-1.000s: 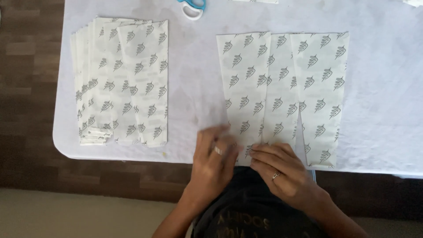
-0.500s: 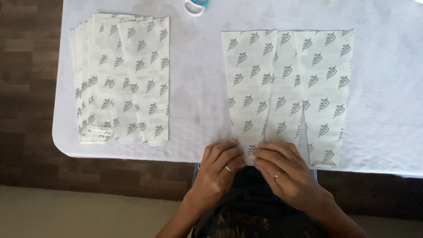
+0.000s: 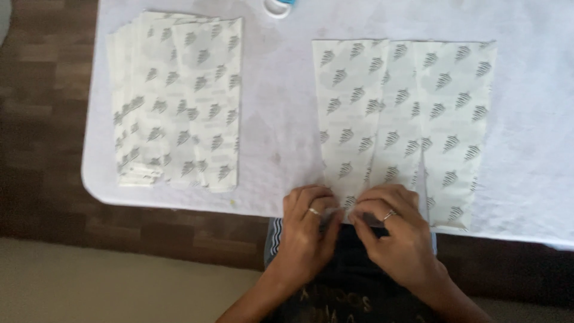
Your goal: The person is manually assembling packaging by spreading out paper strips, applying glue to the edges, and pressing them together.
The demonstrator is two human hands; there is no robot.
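We have both hands down at the near edge of the counter, a white-covered surface, working the bottom end of a flat white paper sheet printed with small grey leaf shapes, which lies spread out on our right side with its long creases running away from us. Our left hand pinches the sheet's near edge, fingers closed tight on the paper; our right hand meets it fingertip to fingertip, also nipped shut on that same edge. We judge this to be the folding of the bottom end, just being started at the middle crease. The next move calls for a firm, even turn of the edge, kept square to the creases. Off to our left sits a stack of matching printed paper pieces, well apart, and a white ring-shaped roll with a blue part peeks in at the far edge.
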